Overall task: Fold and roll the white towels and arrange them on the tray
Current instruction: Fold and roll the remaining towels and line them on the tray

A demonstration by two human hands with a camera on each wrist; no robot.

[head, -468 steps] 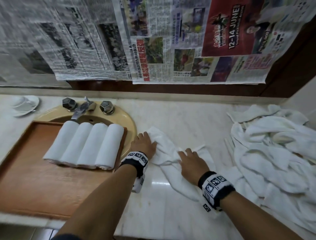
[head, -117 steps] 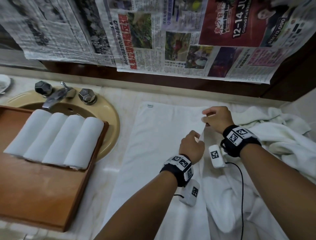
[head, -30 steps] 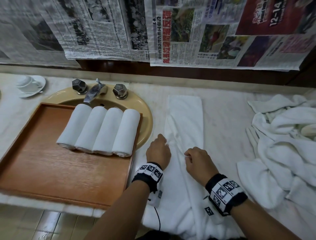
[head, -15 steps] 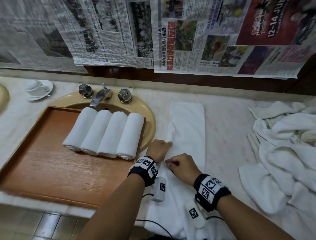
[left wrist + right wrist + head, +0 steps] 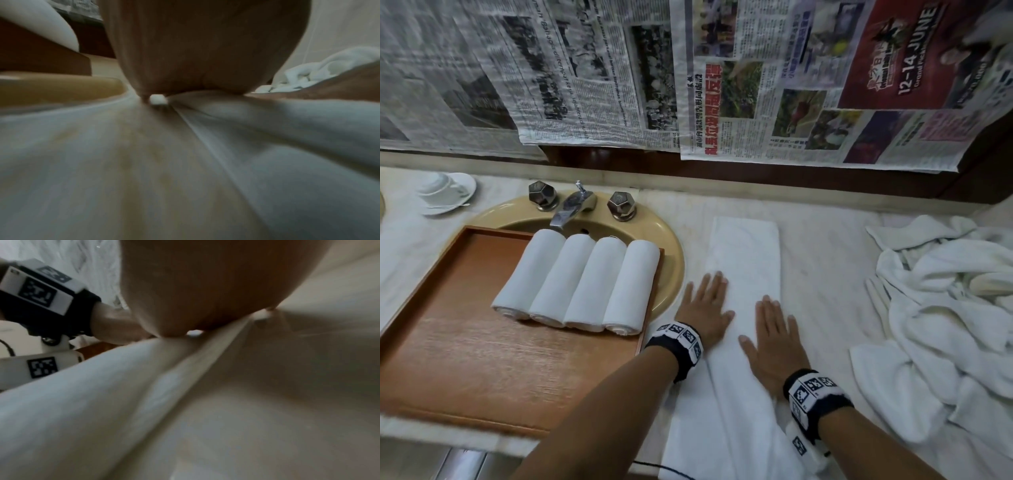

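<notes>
— Newspaper sheets (image 5: 774, 85) hang across the wall behind a pale marble bench (image 5: 822, 246). What lies on it?

— Left of middle, a yellow sink (image 5: 671, 253) with a metal tap (image 5: 571, 210). A wooden tray (image 5: 465, 359) sits over the sink's near side, and four rolled towels (image 5: 578, 284) lie side by side at its far right end, touching each other.

— And the one being worked on?

— A white towel (image 5: 746, 253), folded into a long narrow strip, runs away from the person, just right of the sink. Its near end hangs over the bench edge.

— Where are the hands?

— Both are flat on the strip, fingers straight and spread, gripping nothing. The left hand (image 5: 707, 308) presses the strip's left edge, its outer fingers over onto the marble. The right hand (image 5: 774, 337) lies on the strip's right side, a little nearer the person. They are near each other but apart.

— Do the wrist views add anything?

— Little; both are dim and blurred, showing a palm pressed down on white cloth.

— Anything else?

— A loose pile of towels (image 5: 945, 318) at the right end, and a cup on a saucer (image 5: 446, 192) far left.
</notes>
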